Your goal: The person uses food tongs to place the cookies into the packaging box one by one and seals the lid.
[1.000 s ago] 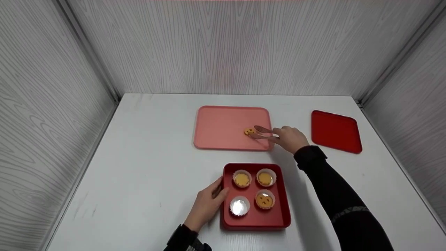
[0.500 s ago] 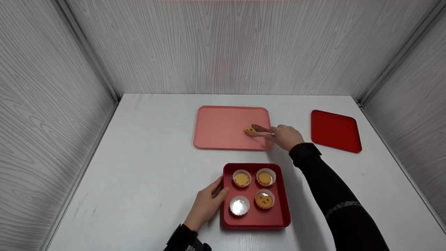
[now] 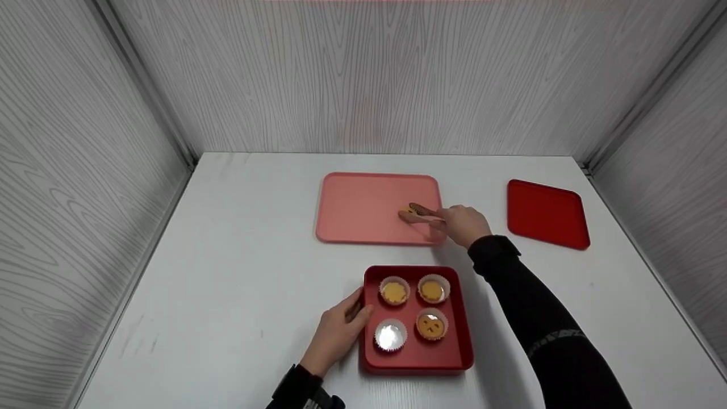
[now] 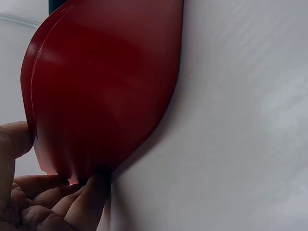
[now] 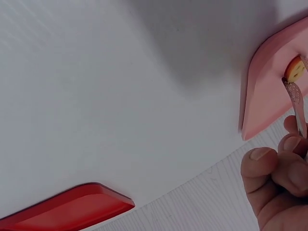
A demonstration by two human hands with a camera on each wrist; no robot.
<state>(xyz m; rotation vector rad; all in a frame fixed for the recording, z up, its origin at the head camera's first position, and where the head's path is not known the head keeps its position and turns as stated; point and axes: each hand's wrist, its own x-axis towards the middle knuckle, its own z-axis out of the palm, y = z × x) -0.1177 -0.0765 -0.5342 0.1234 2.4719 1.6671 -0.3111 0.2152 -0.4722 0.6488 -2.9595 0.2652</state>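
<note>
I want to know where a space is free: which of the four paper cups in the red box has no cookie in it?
The near-left paper cup in the red box: its shiny bottom is bare, while the other three each hold an orange cookie.

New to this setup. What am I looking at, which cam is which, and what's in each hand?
No machine here: a person works with bare hands and wears three cameras. The wide picture comes from the head, looking down at a white table. The two close-ups come from the wrists.

On the table: a pink tray, a red lid, and a red box with four paper cups, three filled with cookies.

The right hand holds tongs, tips at a small yellow cookie on the pink tray. The left hand steadies the box's left edge, its grip curled round the rim in the left wrist view.
</note>
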